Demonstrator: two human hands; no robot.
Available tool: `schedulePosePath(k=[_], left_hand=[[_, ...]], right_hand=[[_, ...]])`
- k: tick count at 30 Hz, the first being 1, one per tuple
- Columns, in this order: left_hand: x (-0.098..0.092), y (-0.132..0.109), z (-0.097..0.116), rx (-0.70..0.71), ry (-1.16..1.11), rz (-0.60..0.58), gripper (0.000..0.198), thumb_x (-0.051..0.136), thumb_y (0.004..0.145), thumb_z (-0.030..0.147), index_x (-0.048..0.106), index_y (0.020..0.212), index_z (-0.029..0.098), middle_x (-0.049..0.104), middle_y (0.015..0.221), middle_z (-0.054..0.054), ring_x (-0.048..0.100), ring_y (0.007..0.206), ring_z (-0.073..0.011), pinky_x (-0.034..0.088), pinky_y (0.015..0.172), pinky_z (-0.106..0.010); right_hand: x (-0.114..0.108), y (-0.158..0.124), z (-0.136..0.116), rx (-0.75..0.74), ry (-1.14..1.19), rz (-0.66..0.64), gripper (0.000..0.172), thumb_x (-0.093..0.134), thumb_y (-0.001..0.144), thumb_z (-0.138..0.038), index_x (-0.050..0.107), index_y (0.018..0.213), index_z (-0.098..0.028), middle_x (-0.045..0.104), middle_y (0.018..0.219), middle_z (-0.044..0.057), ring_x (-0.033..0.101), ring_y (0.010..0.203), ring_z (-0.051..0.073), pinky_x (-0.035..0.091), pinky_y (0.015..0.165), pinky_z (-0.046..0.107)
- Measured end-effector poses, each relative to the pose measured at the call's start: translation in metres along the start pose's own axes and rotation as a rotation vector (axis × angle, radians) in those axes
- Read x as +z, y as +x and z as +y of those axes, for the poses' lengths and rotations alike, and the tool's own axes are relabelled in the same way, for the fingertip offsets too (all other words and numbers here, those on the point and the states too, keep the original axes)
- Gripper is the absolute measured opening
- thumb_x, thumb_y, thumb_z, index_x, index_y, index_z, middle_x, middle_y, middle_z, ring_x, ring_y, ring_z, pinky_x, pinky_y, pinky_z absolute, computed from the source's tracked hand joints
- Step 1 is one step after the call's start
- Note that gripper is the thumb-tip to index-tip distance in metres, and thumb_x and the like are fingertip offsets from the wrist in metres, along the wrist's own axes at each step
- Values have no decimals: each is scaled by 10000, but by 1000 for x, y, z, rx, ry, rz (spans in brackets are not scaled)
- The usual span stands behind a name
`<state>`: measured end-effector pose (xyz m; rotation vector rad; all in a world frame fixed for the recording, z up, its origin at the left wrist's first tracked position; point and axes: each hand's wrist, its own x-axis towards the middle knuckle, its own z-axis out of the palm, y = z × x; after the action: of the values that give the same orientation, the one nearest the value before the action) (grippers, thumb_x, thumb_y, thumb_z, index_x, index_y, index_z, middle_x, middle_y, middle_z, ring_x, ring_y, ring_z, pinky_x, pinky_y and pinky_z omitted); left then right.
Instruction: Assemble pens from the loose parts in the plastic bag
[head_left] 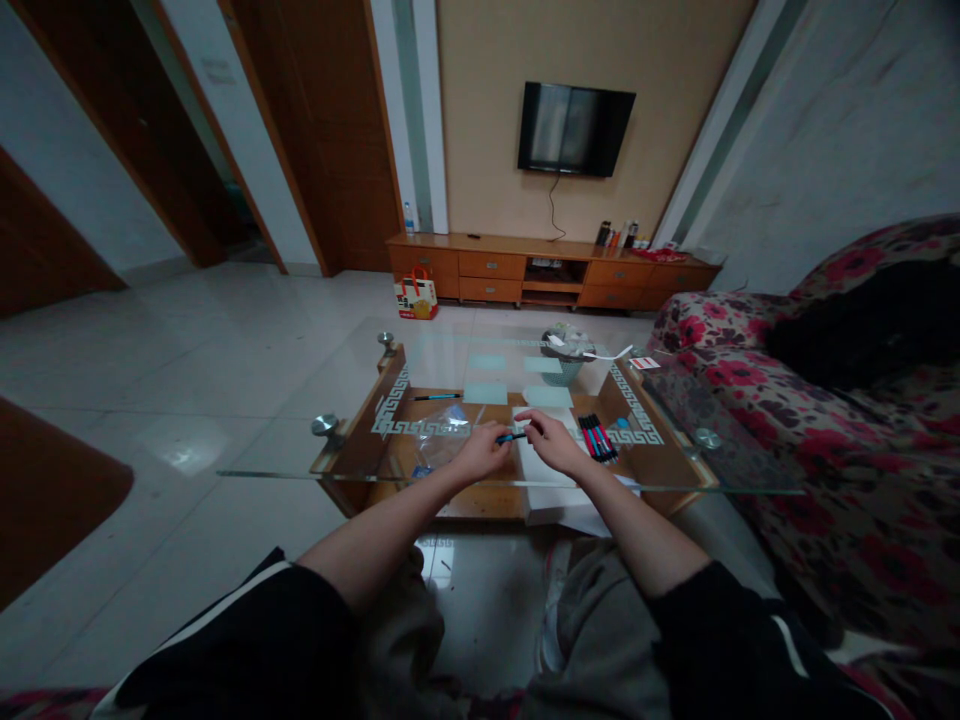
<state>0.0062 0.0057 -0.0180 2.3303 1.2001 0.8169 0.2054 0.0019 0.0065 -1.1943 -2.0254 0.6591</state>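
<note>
Over the glass table, my left hand (484,452) is closed around a blue and black pen (511,437). My right hand (551,440) is at the pen's other end, its fingers bent and pinching there. To the right of my hands lies a row of several pink, blue and black pens (597,438). Farther left on the glass is a single blue and black pen (437,397). A clear plastic bag (439,440) lies just left of my left hand.
The glass tabletop (277,440) has metal knobs at its corners. A white box (544,500) sits on the shelf beneath. Past the table's far side stands a filled waste basket (562,370). A flowered sofa (840,430) is on the right.
</note>
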Motion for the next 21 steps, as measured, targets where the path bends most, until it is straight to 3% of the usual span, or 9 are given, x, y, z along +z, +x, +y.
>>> schedulePosePath(k=[21], left_hand=[[2, 1, -4, 18, -2, -21, 219, 498, 907, 248, 696, 878, 161, 653, 818, -57, 576, 768, -186, 420, 724, -286]], right_hand=[[1, 0, -4, -22, -13, 3, 309, 476, 908, -193, 671, 1147, -179, 677, 849, 31, 573, 729, 154, 436, 746, 272]])
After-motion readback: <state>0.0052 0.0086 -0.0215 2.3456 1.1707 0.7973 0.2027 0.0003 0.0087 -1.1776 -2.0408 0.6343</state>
